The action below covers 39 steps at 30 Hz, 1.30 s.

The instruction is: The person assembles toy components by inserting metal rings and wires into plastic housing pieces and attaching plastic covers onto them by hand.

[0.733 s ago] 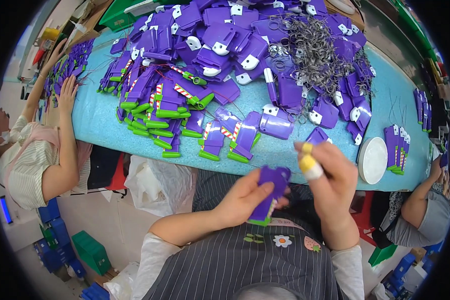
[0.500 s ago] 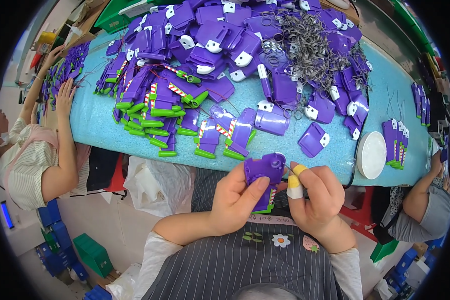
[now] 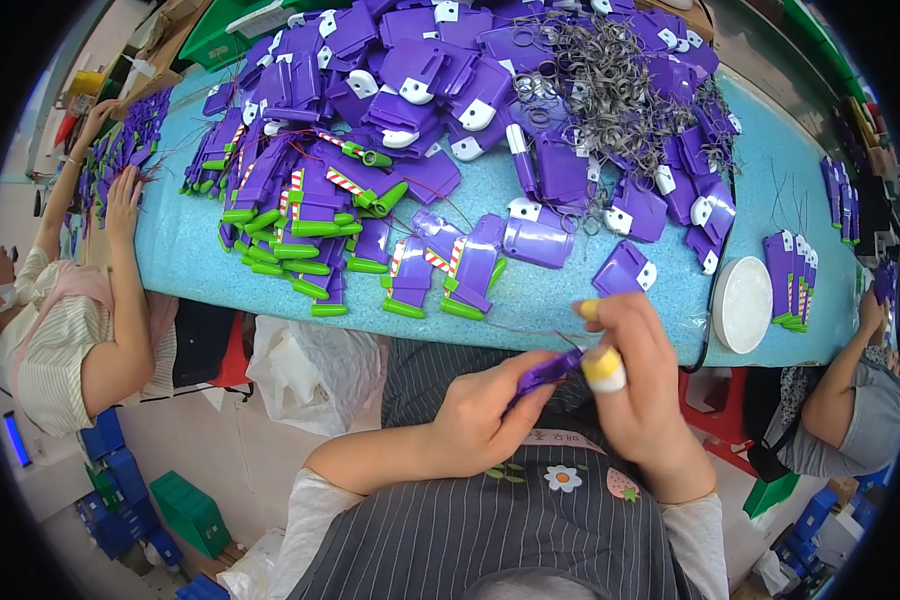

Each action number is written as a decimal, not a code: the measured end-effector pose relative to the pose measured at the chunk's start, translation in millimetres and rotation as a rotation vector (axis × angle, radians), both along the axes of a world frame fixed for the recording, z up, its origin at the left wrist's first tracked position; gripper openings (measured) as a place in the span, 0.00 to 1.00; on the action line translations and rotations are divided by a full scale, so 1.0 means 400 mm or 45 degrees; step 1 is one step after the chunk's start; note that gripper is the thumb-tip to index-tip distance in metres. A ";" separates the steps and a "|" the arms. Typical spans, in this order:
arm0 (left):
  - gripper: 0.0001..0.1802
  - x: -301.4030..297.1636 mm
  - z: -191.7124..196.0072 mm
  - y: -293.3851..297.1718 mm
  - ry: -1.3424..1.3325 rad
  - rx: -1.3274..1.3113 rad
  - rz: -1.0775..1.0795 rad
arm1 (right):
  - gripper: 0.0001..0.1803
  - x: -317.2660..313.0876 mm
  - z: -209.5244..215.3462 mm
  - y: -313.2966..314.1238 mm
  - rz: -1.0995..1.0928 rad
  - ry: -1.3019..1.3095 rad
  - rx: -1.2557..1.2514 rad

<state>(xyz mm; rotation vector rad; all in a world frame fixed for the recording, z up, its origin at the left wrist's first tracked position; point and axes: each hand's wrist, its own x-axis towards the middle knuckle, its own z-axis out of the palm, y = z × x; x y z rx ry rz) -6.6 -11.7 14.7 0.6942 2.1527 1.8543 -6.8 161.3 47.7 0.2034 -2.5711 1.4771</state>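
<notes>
In front of my apron, my left hand (image 3: 478, 412) is closed on a purple plastic part (image 3: 548, 374), its thumb and fingers pinching it. The part is turned nearly edge-on, so most of its face is hidden. A thin dark wire (image 3: 568, 340) shows at its upper end. My right hand (image 3: 642, 385) is close beside that end, yellow and white tape around its thumb and a fingertip. Its thumb and forefinger stand apart, with nothing visible between them. Whether the taped thumb touches the part, I cannot tell.
Purple parts with white corners (image 3: 470, 75) are heaped on the blue table (image 3: 360, 335). Green-tipped purple parts (image 3: 300, 230) lie at left, a tangle of grey rings (image 3: 620, 95) at right. A white round dish (image 3: 742, 305) sits near the edge. People work on both sides.
The purple part has been turned from face-on to nearly edge-on and lowered a little. My right thumb and forefinger have spread apart, the forefinger rising.
</notes>
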 end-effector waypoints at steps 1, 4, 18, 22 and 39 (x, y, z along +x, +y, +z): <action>0.16 -0.007 0.003 -0.005 0.094 -0.061 -0.081 | 0.07 -0.015 0.003 0.015 0.128 -0.186 -0.139; 0.16 -0.029 0.012 -0.014 0.229 -0.132 -0.248 | 0.04 -0.067 -0.007 0.077 0.524 -0.617 -0.441; 0.15 0.016 -0.012 0.000 0.075 -0.006 0.250 | 0.20 0.031 -0.054 -0.020 0.133 -0.103 -0.358; 0.15 0.024 -0.015 0.003 0.109 0.000 0.245 | 0.17 0.048 -0.055 -0.031 0.133 -0.111 -0.334; 0.20 0.016 -0.029 -0.032 -0.629 0.684 0.016 | 0.13 -0.009 -0.090 -0.044 0.128 -0.242 -0.650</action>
